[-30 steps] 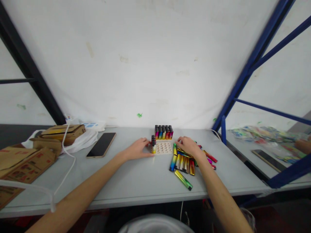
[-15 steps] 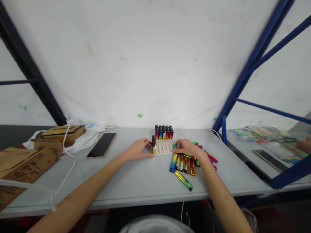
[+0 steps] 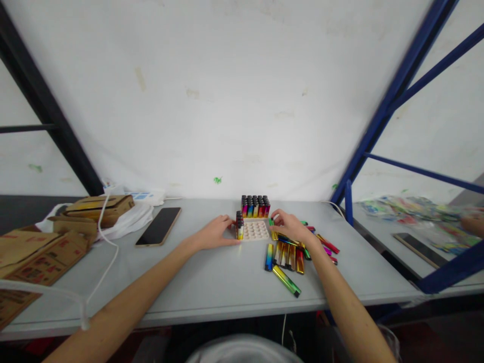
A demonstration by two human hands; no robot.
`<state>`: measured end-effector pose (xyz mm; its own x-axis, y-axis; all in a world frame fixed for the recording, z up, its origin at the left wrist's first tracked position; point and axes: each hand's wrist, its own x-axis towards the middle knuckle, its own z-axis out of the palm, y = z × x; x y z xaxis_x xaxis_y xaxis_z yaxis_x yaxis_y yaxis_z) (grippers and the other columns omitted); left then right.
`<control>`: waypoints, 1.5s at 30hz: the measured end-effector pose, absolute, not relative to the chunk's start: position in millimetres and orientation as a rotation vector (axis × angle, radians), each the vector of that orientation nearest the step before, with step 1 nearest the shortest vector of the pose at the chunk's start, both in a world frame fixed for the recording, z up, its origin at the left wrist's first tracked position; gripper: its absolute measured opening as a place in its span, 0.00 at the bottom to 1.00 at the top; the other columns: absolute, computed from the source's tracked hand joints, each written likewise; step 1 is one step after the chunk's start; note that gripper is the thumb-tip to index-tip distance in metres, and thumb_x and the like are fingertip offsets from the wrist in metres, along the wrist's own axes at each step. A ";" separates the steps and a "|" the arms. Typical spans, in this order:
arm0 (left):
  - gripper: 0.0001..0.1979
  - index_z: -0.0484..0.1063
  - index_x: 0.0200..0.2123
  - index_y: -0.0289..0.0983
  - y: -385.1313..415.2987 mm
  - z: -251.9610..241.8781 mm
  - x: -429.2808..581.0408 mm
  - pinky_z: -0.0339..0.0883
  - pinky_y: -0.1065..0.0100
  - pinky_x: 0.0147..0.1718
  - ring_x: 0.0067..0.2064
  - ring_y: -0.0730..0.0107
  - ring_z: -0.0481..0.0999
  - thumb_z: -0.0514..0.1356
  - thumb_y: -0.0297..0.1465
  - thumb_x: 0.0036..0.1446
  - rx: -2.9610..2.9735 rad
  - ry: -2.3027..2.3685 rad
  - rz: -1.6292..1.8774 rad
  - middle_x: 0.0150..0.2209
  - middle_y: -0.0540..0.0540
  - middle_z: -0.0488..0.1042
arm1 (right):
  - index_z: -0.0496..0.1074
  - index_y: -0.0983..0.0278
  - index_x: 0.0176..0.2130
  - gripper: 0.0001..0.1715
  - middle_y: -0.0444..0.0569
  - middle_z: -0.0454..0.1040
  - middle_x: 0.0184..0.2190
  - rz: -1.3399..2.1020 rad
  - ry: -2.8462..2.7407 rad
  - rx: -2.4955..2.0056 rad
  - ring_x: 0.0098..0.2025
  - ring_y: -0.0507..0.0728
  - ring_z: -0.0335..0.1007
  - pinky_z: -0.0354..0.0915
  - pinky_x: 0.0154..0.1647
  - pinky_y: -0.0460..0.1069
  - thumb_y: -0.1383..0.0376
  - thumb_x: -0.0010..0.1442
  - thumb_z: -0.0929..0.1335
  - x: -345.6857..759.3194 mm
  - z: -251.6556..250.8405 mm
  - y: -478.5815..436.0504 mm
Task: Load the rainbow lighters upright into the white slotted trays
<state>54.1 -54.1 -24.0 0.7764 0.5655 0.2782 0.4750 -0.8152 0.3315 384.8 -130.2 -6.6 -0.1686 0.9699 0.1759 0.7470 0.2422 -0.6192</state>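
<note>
My left hand rests at the left end of a white tray with rows of round holes, thumb and fingers curved around that end. A column of black-topped lighters stands upright along the tray's left side. At the tray's right edge, my right hand pinches a green and yellow lighter, held roughly upright. Below and right of that hand lies a loose pile of shiny coloured lighters. One green-yellow lighter lies nearest the table's front edge.
Behind the tray stands a block of upright lighters. A phone, opened cardboard boxes and a white cable are on the left. A blue metal frame rises at right, with another person's hand beyond it.
My right hand has lifted slightly, bringing the green and yellow lighter up from the pile beside the tray. A blue lighter below it shows more fully. My left hand is unmoved.
</note>
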 end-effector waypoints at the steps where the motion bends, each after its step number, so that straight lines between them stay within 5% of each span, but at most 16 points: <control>1: 0.34 0.77 0.48 0.35 -54.4 -23.4 54.2 0.71 0.58 0.48 0.46 0.51 0.77 0.65 0.60 0.57 2.726 0.815 0.542 0.44 0.38 0.76 | 0.73 0.61 0.53 0.19 0.48 0.82 0.37 0.535 -1.972 -1.530 0.39 0.58 0.79 0.73 0.44 0.54 0.62 0.63 0.74 383.5 -5.9 -129.9; 8: 0.33 0.78 0.46 0.35 -55.0 -21.6 54.1 0.72 0.57 0.47 0.46 0.49 0.78 0.65 0.60 0.56 2.704 0.805 0.574 0.44 0.37 0.78 | 0.72 0.59 0.64 0.26 0.56 0.77 0.58 0.390 -1.835 -1.336 0.48 0.60 0.77 0.75 0.51 0.57 0.63 0.68 0.65 378.8 -5.7 -126.4; 14: 0.32 0.77 0.47 0.35 -54.8 -21.6 53.0 0.72 0.58 0.48 0.47 0.49 0.77 0.65 0.59 0.57 2.719 0.816 0.554 0.44 0.38 0.78 | 0.63 0.58 0.70 0.36 0.52 0.80 0.47 0.608 -1.748 -1.341 0.31 0.55 0.75 0.73 0.35 0.52 0.54 0.67 0.68 372.7 -5.8 -129.1; 20: 0.31 0.79 0.48 0.35 -53.1 -20.3 51.2 0.72 0.58 0.48 0.46 0.50 0.77 0.66 0.57 0.57 2.737 0.792 0.531 0.43 0.38 0.77 | 0.73 0.62 0.43 0.22 0.48 0.81 0.34 0.575 -1.744 -1.353 0.35 0.58 0.75 0.69 0.39 0.51 0.46 0.66 0.68 364.3 -6.4 -126.5; 25: 0.29 0.79 0.47 0.35 -53.2 -16.0 49.7 0.72 0.57 0.48 0.47 0.50 0.77 0.67 0.54 0.57 2.720 0.769 0.499 0.44 0.38 0.77 | 0.72 0.61 0.40 0.24 0.45 0.77 0.26 0.655 -1.763 -1.433 0.32 0.58 0.74 0.67 0.36 0.51 0.44 0.67 0.66 357.6 -7.0 -126.7; 31: 0.27 0.79 0.47 0.35 -55.6 -12.2 49.4 0.72 0.58 0.49 0.47 0.49 0.77 0.67 0.53 0.57 2.710 0.768 0.471 0.44 0.38 0.77 | 0.78 0.63 0.38 0.20 0.50 0.82 0.38 0.622 -1.824 -1.353 0.42 0.60 0.77 0.70 0.47 0.53 0.49 0.62 0.71 353.8 -8.6 -127.0; 34: 0.27 0.80 0.45 0.36 -56.9 -12.1 50.4 0.72 0.58 0.48 0.47 0.49 0.77 0.67 0.53 0.56 2.712 0.787 0.482 0.44 0.39 0.78 | 0.80 0.63 0.39 0.19 0.50 0.82 0.37 0.753 -1.770 -1.352 0.35 0.58 0.77 0.72 0.41 0.52 0.51 0.58 0.74 353.4 -14.5 -123.3; 37: 0.26 0.79 0.44 0.36 -57.7 -14.1 52.3 0.72 0.57 0.48 0.47 0.49 0.77 0.67 0.53 0.56 2.721 0.817 0.500 0.43 0.39 0.77 | 0.81 0.65 0.40 0.20 0.50 0.82 0.37 0.873 -1.644 -1.333 0.32 0.56 0.77 0.73 0.40 0.52 0.53 0.54 0.77 352.2 -20.2 -119.4; 45: 0.33 0.77 0.43 0.38 -51.7 -31.3 57.1 0.72 0.55 0.46 0.45 0.49 0.77 0.67 0.62 0.52 2.749 0.923 0.546 0.43 0.39 0.77 | 0.77 0.63 0.46 0.29 0.52 0.83 0.43 1.129 -1.432 -1.056 0.42 0.60 0.82 0.77 0.51 0.58 0.51 0.50 0.81 345.9 -19.0 -121.2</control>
